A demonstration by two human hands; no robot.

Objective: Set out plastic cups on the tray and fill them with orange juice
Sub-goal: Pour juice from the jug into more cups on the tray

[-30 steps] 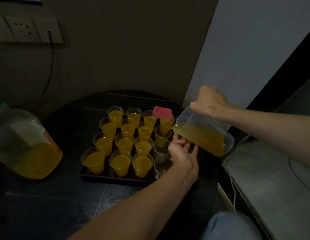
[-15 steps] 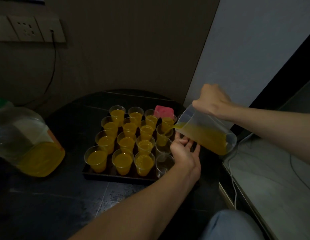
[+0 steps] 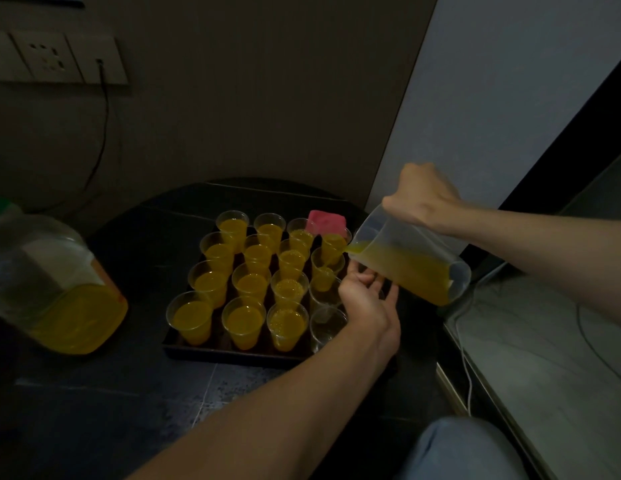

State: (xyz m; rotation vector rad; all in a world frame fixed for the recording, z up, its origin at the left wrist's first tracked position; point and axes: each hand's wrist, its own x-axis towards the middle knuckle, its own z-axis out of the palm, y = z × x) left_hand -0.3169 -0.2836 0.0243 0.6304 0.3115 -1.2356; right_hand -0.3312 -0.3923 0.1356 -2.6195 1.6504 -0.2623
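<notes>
Head view, juice jug (image 3: 411,268) tilted, cups (image 3: 250,282) mostly filled

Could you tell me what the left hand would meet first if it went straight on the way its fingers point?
Most likely the underside of the tilted jug, held by the right hand just beyond the left hand, though depth is unclear.

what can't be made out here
Head view only:
- Jug handle: covered by right hand.
- What the left hand touches: palm faces away, dim.
- Bottle: cut off by left edge.
- Pink thing: too dim, cups in front.
</notes>
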